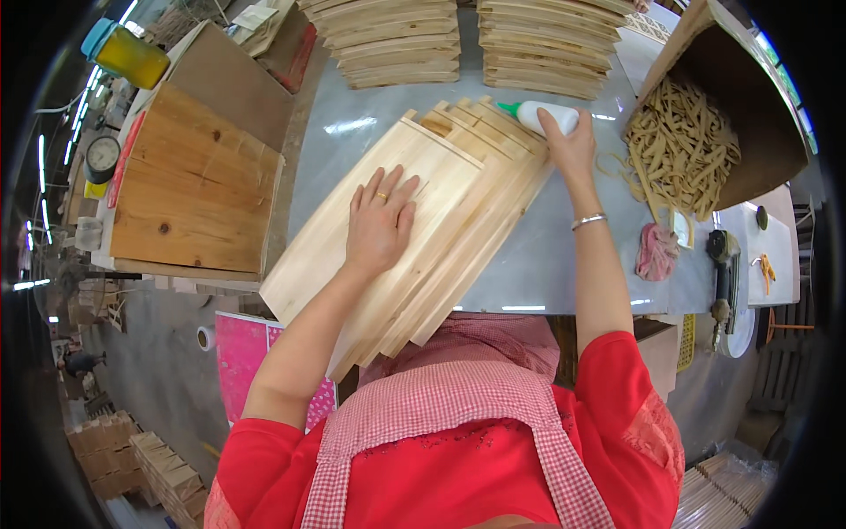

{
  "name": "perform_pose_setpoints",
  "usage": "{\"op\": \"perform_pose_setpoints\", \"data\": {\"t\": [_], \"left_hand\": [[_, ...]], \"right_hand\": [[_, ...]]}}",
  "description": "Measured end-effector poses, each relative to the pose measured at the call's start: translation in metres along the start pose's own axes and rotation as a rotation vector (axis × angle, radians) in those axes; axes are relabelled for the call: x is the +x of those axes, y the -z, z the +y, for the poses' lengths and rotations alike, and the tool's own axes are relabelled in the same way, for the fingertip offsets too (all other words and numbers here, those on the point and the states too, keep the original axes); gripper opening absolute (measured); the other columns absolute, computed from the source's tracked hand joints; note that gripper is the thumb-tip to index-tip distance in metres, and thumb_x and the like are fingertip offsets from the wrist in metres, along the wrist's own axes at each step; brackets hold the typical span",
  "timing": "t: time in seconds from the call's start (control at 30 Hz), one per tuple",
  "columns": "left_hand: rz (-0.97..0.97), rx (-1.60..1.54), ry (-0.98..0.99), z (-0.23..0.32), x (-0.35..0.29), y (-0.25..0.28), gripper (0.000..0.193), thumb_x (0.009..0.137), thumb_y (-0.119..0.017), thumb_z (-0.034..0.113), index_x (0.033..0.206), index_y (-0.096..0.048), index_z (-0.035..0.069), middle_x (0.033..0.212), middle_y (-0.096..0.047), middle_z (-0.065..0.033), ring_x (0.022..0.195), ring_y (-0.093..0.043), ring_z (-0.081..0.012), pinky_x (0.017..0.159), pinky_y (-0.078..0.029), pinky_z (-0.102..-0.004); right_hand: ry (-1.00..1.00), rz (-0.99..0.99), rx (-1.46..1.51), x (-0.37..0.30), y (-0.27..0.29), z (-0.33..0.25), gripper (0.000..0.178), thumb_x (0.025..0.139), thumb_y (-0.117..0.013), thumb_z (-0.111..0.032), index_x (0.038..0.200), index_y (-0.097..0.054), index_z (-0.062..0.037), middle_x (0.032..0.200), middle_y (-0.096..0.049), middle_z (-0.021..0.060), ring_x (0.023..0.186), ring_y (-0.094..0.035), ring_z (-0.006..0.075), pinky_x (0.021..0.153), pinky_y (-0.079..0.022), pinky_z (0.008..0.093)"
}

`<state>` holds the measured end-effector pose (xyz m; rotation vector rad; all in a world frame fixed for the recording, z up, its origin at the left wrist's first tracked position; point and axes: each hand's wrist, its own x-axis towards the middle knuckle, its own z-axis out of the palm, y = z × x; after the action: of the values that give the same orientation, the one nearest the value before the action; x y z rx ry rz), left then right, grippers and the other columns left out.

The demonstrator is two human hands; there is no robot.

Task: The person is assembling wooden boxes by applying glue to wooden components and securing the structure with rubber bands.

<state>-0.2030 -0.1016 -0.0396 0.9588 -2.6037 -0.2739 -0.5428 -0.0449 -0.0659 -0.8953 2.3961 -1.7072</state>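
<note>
Several wooden panels [423, 212] lie fanned out in an overlapping pile in front of me, with slotted and stepped far ends. My left hand [382, 220] rests flat on the top panel, fingers spread, with a ring on one finger. At the pile's far right corner, my right hand [568, 141] grips a white squeeze bottle [535, 115] with a green nozzle. The bottle lies nearly level, its nozzle pointing left above the panels' far ends. Whether anything comes out of the nozzle I cannot tell.
Two stacks of wooden panels [397, 44] stand at the back of the grey table [308, 189]. At right, an open box [758, 115] spills tan strips [683, 145] near a pink cloth [657, 251] and a dark power tool [724, 273]. A wooden box [198, 181] stands at left.
</note>
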Motion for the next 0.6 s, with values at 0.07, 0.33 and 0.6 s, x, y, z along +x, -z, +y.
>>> {"op": "perform_pose_setpoints", "data": {"t": [0.07,0.33,0.6], "left_hand": [[-0.024,-0.001,0.009,0.001,0.001,0.001,0.04,0.097,-0.051,0.024,0.136,-0.058,0.017,0.149,-0.046,-0.0109,0.142,-0.035,-0.0352,0.116,-0.024,-0.0533],[-0.018,0.009,0.007,-0.001,0.002,0.0,0.04,0.097,-0.051,0.024,0.137,-0.058,0.018,0.149,-0.046,-0.0101,0.142,-0.034,-0.035,0.116,-0.023,-0.0523],[-0.018,0.017,0.002,-0.001,0.002,0.0,0.041,0.098,-0.051,0.025,0.138,-0.057,0.019,0.15,-0.045,-0.0097,0.142,-0.034,-0.0345,0.116,-0.023,-0.0522]], "right_hand": [[0.014,-0.015,-0.048,0.006,-0.014,-0.004,0.071,0.075,-0.08,-0.047,0.117,-0.056,0.0042,0.11,-0.066,0.0274,0.103,-0.065,0.0393,0.09,-0.05,0.0433],[0.121,-0.137,-0.117,0.012,-0.015,-0.013,0.059,0.075,-0.079,-0.038,0.116,-0.057,-0.001,0.105,-0.067,0.0244,0.098,-0.065,0.0406,0.084,-0.051,0.0452],[0.188,-0.081,-0.278,-0.001,0.068,0.02,0.057,0.076,-0.077,-0.038,0.115,-0.058,-0.0004,0.1,-0.068,0.0238,0.094,-0.066,0.0379,0.082,-0.052,0.0439]]}}
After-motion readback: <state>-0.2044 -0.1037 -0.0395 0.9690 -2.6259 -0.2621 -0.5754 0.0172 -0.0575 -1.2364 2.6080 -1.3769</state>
